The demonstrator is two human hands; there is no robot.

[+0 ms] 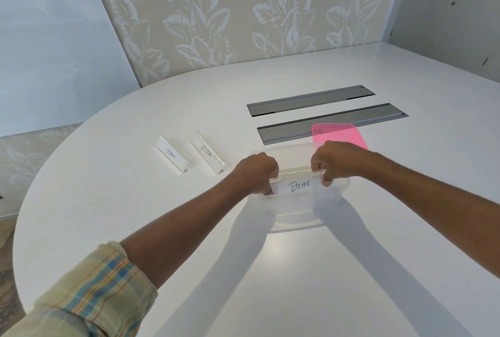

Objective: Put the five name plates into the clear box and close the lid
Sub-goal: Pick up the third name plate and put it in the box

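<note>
Surface: smooth, glossy white table (113,201) with a rounded edge; it bears everything below
Sleeve: soft pale-yellow plaid cloth (89,296) with blue and orange stripes, on the left forearm at the near edge
Box: clear, thin-walled rectangular plastic box (295,217) with rounded corners, open, standing on the table straight ahead
Held plate: clear acrylic tent-shaped name plate with a white paper card (297,186), hand-lettered "BEAR" in black; it sits low inside the box, over another card whose faint writing cannot be read
Left hand: left hand (257,173) curled, fingers pinching the plate's left end
Right hand: right hand (335,160) curled likewise, thumb and fingers gripping the plate's right end
Lid: translucent pink plastic lid (341,135) with rounded corners, lying flat just beyond the box, partly behind the right hand
Loose plates: two clear triangular plates standing left of the box; the nearer reads "ZEBRA" (209,154), the farther left one "OSTRICH" (174,155)
Slots: two long grey metal trays (311,100) recessed in the tabletop
Wall: beige panel (216,12) printed with pale leaves
</note>
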